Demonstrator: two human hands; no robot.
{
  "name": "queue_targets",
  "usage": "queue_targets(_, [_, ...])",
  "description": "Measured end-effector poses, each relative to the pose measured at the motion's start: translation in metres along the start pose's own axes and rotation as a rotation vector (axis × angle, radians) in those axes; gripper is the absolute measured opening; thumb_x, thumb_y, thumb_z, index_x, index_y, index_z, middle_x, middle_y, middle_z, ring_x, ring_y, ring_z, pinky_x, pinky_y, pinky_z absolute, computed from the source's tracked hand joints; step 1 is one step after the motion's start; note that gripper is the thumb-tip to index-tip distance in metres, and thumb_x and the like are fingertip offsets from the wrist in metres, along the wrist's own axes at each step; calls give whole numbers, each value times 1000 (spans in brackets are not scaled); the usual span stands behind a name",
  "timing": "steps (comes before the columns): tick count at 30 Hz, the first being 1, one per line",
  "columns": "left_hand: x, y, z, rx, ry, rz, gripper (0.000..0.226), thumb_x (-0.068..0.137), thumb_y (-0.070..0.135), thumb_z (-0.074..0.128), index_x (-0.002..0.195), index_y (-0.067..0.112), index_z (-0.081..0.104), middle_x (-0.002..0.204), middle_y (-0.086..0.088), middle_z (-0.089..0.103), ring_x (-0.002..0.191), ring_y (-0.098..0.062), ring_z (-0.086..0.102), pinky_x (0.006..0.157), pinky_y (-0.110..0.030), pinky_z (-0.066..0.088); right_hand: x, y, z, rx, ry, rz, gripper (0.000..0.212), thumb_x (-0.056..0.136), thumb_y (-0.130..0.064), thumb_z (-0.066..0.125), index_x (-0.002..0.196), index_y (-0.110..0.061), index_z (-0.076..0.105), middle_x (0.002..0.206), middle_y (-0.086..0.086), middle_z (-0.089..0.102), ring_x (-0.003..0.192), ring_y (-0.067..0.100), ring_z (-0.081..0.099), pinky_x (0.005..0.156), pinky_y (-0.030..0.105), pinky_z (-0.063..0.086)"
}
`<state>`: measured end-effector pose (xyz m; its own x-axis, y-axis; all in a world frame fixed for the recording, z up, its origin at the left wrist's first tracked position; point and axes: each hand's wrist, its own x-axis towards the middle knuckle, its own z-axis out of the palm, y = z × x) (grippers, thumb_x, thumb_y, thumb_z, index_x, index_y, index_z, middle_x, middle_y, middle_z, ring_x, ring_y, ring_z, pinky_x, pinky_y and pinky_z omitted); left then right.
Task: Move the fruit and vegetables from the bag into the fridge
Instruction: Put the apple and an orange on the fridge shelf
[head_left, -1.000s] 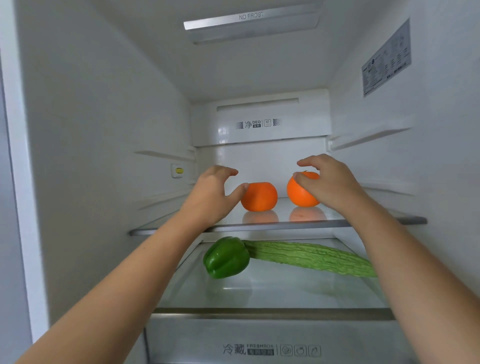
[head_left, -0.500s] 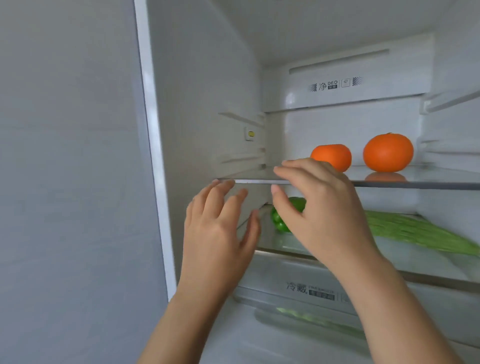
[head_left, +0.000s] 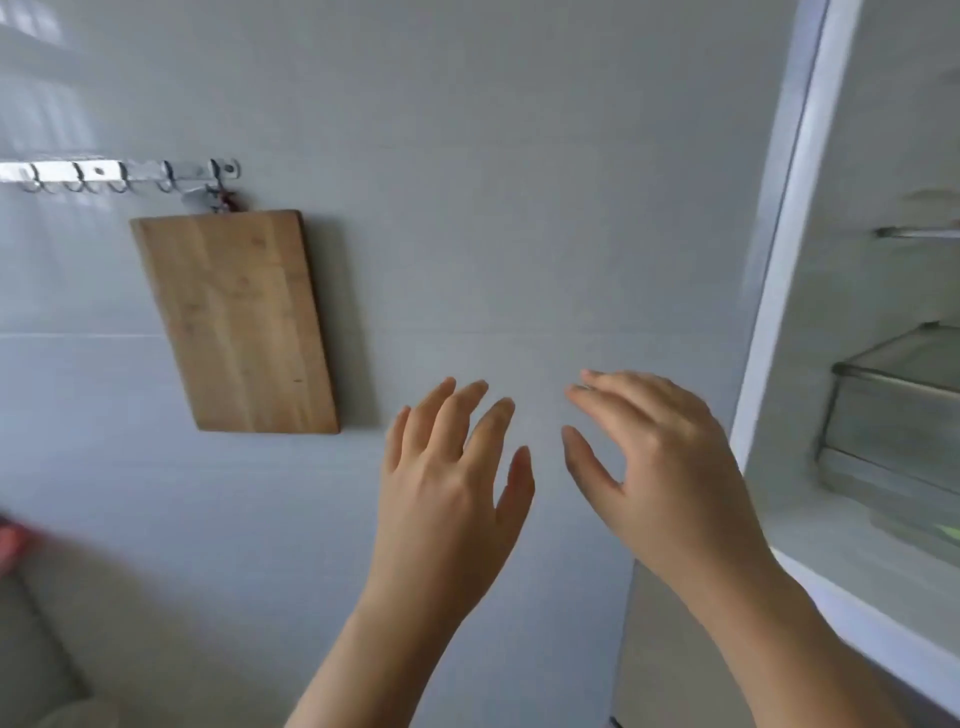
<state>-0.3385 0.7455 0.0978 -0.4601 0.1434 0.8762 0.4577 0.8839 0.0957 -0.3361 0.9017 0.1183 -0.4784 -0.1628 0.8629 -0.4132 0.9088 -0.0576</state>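
Nearest to us, our left hand (head_left: 447, 483) and right hand (head_left: 670, 467) are raised side by side, backs toward us. Each grip is released: the fingers are spread and loose, and neither hand carries anything.

Just right of the right hand stands the white frame of the open fridge (head_left: 779, 291). Deeper inside it, on the far right, we see a glass shelf (head_left: 893, 376). A blurred green sliver (head_left: 949, 531) sits at the picture's right edge, but we cannot tell what it is.

The bag is not in view, nor is any fruit or vegetable we can name. A blurred red shape (head_left: 10, 540) at the left edge could be anything.

Beyond the hands is the grey tiled wall (head_left: 519, 208), and to the far left a wooden cutting board (head_left: 239, 322) hangs from a metal hook rail (head_left: 119, 174).

We judge the step in hand to be going for the next item. To do it well, we find the bag with our eyes before we reach. We keep the right forearm off the fridge frame. We wrap the whole grip around round produce rather than pinching it. We take only what each hand can hold securely, and we set it on a bare part of a shelf where it will not roll.
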Motion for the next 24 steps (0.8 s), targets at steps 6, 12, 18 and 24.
queue_targets(6, [-74, -82, -88, 191, -47, -141, 34, 86, 30, 47, 107, 9, 64, 115, -11, 63, 114, -33, 54, 92, -49, 44, -19, -126, 44, 240, -52, -99, 39, 84, -31, 45, 101, -6, 70, 103, 9, 69, 96, 27, 63, 85, 39, 48])
queue_targets(12, [-140, -148, -177, 407, -40, -309, 34, 84, 30, 49, 106, 10, 65, 114, -10, 64, 113, -33, 55, 92, -52, 44, -37, -247, 83, 452, -172, -210, 41, 84, -32, 43, 103, -7, 69, 106, 8, 69, 99, 27, 63, 87, 41, 46])
queue_targets(18, [-200, -204, -252, 610, -25, -494, 35, 83, 31, 48, 105, 10, 66, 111, -9, 65, 111, -32, 57, 93, -52, 44, -44, -362, 118, 697, -250, -349, 39, 82, -31, 44, 103, -9, 69, 106, 6, 69, 99, 25, 62, 87, 37, 42])
queue_targets(24, [-246, -272, -317, 795, -11, -626, 35, 83, 31, 48, 104, 10, 66, 112, -9, 65, 110, -32, 57, 92, -52, 44, -44, -479, 160, 888, -250, -471, 39, 81, -31, 45, 102, -9, 69, 105, 6, 69, 98, 25, 63, 86, 35, 39])
